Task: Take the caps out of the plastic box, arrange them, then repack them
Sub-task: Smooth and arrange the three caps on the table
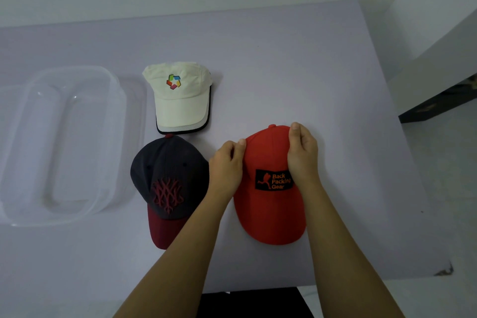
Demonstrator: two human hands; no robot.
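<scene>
Flat on the pale lilac bench (296, 64), bright red fabric cap with black patch (268, 204), long axis crown-far to brim-near, directly between both hands. Left hand (227, 162) pinching the crown's left edge, right hand (302, 155) curled over its right side, fingers (295, 134) closed on fabric. Clear empty plastic box (64, 142) well off to the left, nearer the left hand.

Both hands grip the crown of a red cap (268, 204) at lower centre-right of the frame: the left hand (227, 165) on its left edge, the right hand (302, 155) on its right. Left of it lies a navy cap (167, 183); above that, a white cap (180, 95). A clear plastic box (64, 142) sits at the left of the pale worktop (309, 72).
</scene>
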